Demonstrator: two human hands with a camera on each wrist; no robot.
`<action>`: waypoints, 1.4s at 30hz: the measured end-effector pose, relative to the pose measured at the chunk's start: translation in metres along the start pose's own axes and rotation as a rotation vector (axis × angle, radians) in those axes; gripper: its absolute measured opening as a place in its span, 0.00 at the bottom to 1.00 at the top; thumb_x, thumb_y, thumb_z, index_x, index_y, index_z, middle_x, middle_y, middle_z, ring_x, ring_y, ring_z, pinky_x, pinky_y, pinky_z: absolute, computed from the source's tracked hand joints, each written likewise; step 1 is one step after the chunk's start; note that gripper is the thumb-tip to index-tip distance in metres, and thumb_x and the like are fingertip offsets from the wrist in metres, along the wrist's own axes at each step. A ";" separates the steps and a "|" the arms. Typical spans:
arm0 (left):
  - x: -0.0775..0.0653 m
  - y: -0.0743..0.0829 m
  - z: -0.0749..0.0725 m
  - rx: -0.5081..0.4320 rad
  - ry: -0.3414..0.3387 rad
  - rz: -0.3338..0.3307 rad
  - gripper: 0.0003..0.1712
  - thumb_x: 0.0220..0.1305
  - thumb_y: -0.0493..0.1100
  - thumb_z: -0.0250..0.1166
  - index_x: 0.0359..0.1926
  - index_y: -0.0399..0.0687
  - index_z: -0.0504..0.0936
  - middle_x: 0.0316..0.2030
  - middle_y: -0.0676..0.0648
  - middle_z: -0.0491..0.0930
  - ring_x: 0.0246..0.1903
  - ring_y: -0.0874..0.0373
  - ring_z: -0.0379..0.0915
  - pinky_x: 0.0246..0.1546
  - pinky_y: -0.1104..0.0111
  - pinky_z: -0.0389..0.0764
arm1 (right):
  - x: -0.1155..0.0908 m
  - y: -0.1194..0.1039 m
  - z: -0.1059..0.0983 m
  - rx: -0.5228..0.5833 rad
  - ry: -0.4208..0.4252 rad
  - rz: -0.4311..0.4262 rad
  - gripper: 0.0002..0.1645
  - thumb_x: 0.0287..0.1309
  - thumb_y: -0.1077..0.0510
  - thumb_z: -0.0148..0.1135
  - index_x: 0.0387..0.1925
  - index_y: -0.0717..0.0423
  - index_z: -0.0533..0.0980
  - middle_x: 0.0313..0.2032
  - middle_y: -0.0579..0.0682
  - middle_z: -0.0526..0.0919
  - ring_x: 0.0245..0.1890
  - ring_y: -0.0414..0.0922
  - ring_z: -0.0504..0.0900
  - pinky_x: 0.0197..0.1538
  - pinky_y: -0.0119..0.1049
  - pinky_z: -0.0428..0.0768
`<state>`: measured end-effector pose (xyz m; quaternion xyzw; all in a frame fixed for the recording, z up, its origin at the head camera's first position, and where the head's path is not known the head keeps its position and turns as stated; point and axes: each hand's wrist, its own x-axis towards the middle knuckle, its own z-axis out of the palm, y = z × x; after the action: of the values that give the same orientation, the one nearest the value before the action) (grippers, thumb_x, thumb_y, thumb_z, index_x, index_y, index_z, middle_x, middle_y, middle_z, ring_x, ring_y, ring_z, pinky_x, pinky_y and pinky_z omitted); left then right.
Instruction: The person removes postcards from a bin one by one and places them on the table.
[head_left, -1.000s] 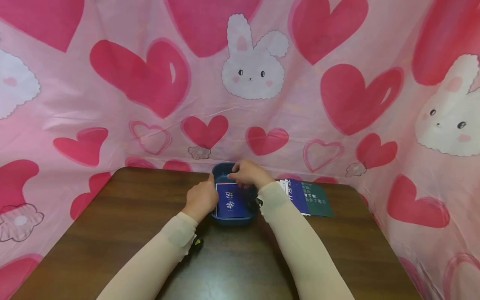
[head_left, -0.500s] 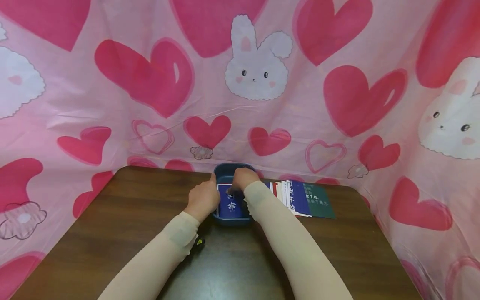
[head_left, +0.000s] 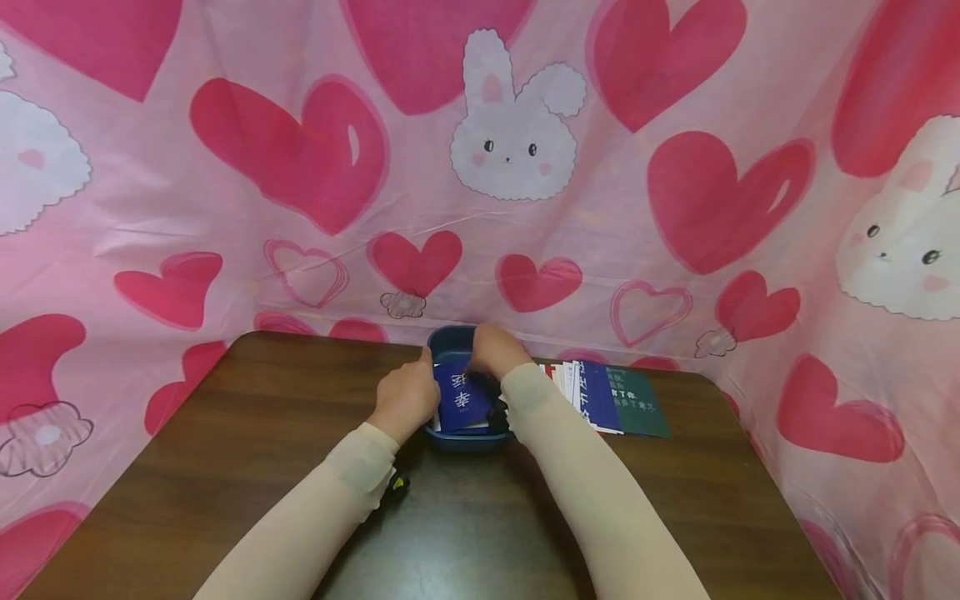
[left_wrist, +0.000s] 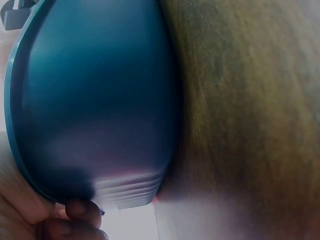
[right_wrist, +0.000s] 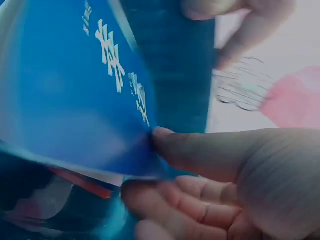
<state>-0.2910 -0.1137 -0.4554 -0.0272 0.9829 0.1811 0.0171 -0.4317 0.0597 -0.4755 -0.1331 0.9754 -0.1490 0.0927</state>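
A blue plastic bin [head_left: 467, 445] stands at the table's back edge with cards inside. My left hand [head_left: 406, 402] grips its left side; in the left wrist view the curled fingers [left_wrist: 82, 212] are at the rim, against the outer wall. Over the bin, my right hand [head_left: 498, 353] pinches the edge of a blue card [head_left: 463, 404] with white characters. In the right wrist view the thumb [right_wrist: 192, 150] lies on the card's face and the other fingers are under it. The card is lifted at that edge. Below it a red-edged card [right_wrist: 80, 182] shows.
Right of the bin, a fanned row of cards lies on the brown table [head_left: 465, 533], with a blue card [head_left: 597, 396] and a dark green card [head_left: 637, 402] at its right end. A pink curtain [head_left: 420, 200] with hearts and rabbits hangs right behind the table.
My right hand reached down into the bin onto the blue card, then drew back slightly to the right. The card is now tilted and lifted at its edge. My left hand stays put.
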 end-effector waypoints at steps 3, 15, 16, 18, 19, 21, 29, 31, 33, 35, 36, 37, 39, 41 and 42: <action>0.000 0.000 0.000 0.001 0.007 0.000 0.41 0.80 0.46 0.64 0.88 0.42 0.65 0.59 0.33 0.91 0.42 0.40 0.90 0.44 0.45 0.93 | -0.016 0.000 -0.018 0.125 0.024 -0.039 0.21 0.55 0.50 0.86 0.44 0.60 0.90 0.37 0.55 0.93 0.33 0.50 0.90 0.40 0.43 0.93; 0.002 0.002 0.002 -0.009 -0.008 -0.026 0.42 0.79 0.46 0.63 0.89 0.44 0.64 0.64 0.34 0.89 0.45 0.40 0.87 0.49 0.44 0.92 | -0.098 0.029 -0.083 0.497 0.118 0.043 0.24 0.77 0.50 0.72 0.64 0.61 0.87 0.54 0.62 0.92 0.43 0.50 0.90 0.48 0.41 0.94; 0.002 0.003 0.002 -0.011 -0.009 -0.026 0.43 0.79 0.46 0.63 0.89 0.45 0.64 0.64 0.34 0.89 0.44 0.40 0.86 0.48 0.44 0.92 | -0.099 0.036 -0.085 0.534 0.123 0.053 0.24 0.78 0.51 0.71 0.65 0.62 0.86 0.54 0.63 0.92 0.42 0.50 0.92 0.48 0.42 0.95; 0.003 0.003 0.003 -0.013 -0.010 -0.027 0.43 0.79 0.46 0.64 0.89 0.45 0.64 0.63 0.34 0.90 0.42 0.41 0.85 0.46 0.46 0.92 | -0.104 0.051 -0.091 0.598 0.145 0.071 0.24 0.79 0.51 0.70 0.66 0.63 0.85 0.54 0.65 0.93 0.39 0.50 0.93 0.47 0.43 0.96; 0.003 0.003 0.003 -0.014 -0.009 -0.027 0.43 0.79 0.46 0.64 0.89 0.45 0.64 0.62 0.34 0.90 0.41 0.41 0.85 0.45 0.46 0.91 | -0.106 0.057 -0.093 0.618 0.158 0.080 0.24 0.80 0.51 0.69 0.66 0.63 0.85 0.54 0.65 0.93 0.38 0.49 0.93 0.45 0.43 0.96; 0.003 0.003 0.003 -0.016 -0.009 -0.030 0.43 0.79 0.46 0.64 0.89 0.45 0.64 0.62 0.34 0.90 0.40 0.42 0.84 0.43 0.47 0.91 | -0.112 0.070 -0.099 0.628 0.189 0.089 0.24 0.80 0.50 0.68 0.65 0.63 0.85 0.54 0.66 0.92 0.36 0.47 0.91 0.43 0.38 0.94; 0.002 0.002 0.003 -0.025 -0.020 -0.040 0.45 0.79 0.46 0.65 0.90 0.45 0.62 0.63 0.34 0.89 0.41 0.41 0.84 0.42 0.49 0.91 | -0.146 0.113 -0.122 0.514 0.307 0.143 0.30 0.83 0.47 0.64 0.71 0.65 0.81 0.65 0.70 0.87 0.53 0.57 0.87 0.56 0.46 0.88; 0.002 0.003 0.002 -0.026 -0.022 -0.040 0.44 0.79 0.46 0.65 0.90 0.45 0.62 0.64 0.34 0.89 0.42 0.41 0.84 0.44 0.48 0.92 | -0.151 0.126 -0.124 0.533 0.321 0.165 0.31 0.84 0.47 0.63 0.72 0.66 0.80 0.66 0.71 0.86 0.55 0.58 0.86 0.56 0.45 0.88; 0.002 0.003 0.002 -0.025 -0.025 -0.041 0.44 0.79 0.46 0.65 0.90 0.45 0.62 0.63 0.34 0.89 0.42 0.41 0.84 0.45 0.48 0.92 | -0.156 0.137 -0.125 0.546 0.337 0.188 0.32 0.84 0.46 0.63 0.73 0.67 0.79 0.67 0.71 0.85 0.53 0.56 0.86 0.52 0.40 0.87; 0.002 0.003 0.002 -0.020 -0.024 -0.042 0.44 0.80 0.46 0.64 0.90 0.45 0.62 0.62 0.34 0.89 0.42 0.41 0.84 0.45 0.48 0.92 | -0.159 0.146 -0.125 0.571 0.355 0.203 0.32 0.84 0.47 0.64 0.73 0.67 0.79 0.67 0.72 0.85 0.51 0.54 0.86 0.47 0.34 0.86; 0.002 0.004 0.002 -0.019 -0.024 -0.040 0.44 0.80 0.46 0.64 0.90 0.45 0.62 0.62 0.34 0.90 0.41 0.41 0.84 0.44 0.48 0.92 | -0.160 0.151 -0.125 0.592 0.361 0.214 0.33 0.84 0.47 0.64 0.74 0.67 0.79 0.67 0.72 0.85 0.51 0.54 0.85 0.45 0.32 0.85; 0.002 0.004 0.001 -0.017 -0.023 -0.039 0.44 0.80 0.46 0.65 0.90 0.45 0.62 0.61 0.34 0.90 0.40 0.41 0.84 0.43 0.49 0.91 | -0.162 0.155 -0.126 0.596 0.371 0.223 0.33 0.83 0.47 0.65 0.74 0.67 0.79 0.67 0.71 0.85 0.51 0.52 0.85 0.45 0.30 0.84; 0.002 0.004 0.001 -0.015 -0.018 -0.036 0.44 0.80 0.46 0.64 0.90 0.45 0.62 0.60 0.34 0.90 0.40 0.42 0.84 0.42 0.49 0.91 | -0.165 0.162 -0.127 0.609 0.376 0.238 0.34 0.83 0.46 0.65 0.75 0.66 0.79 0.67 0.72 0.85 0.52 0.53 0.85 0.47 0.32 0.86; 0.002 0.003 0.001 -0.015 -0.017 -0.033 0.44 0.80 0.47 0.65 0.90 0.44 0.62 0.60 0.34 0.90 0.40 0.42 0.84 0.42 0.49 0.91 | -0.170 0.170 -0.130 0.630 0.372 0.261 0.35 0.84 0.45 0.64 0.77 0.64 0.77 0.69 0.71 0.84 0.56 0.55 0.84 0.55 0.40 0.89; 0.002 0.003 0.000 -0.015 -0.018 -0.033 0.44 0.80 0.47 0.65 0.90 0.44 0.62 0.60 0.34 0.90 0.40 0.41 0.84 0.42 0.49 0.91 | -0.173 0.174 -0.131 0.621 0.373 0.267 0.36 0.84 0.44 0.64 0.78 0.64 0.77 0.71 0.71 0.83 0.59 0.57 0.84 0.59 0.45 0.90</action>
<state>-0.2930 -0.1109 -0.4549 -0.0418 0.9808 0.1884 0.0287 -0.3367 0.3044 -0.3831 0.0590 0.8927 -0.4457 -0.0318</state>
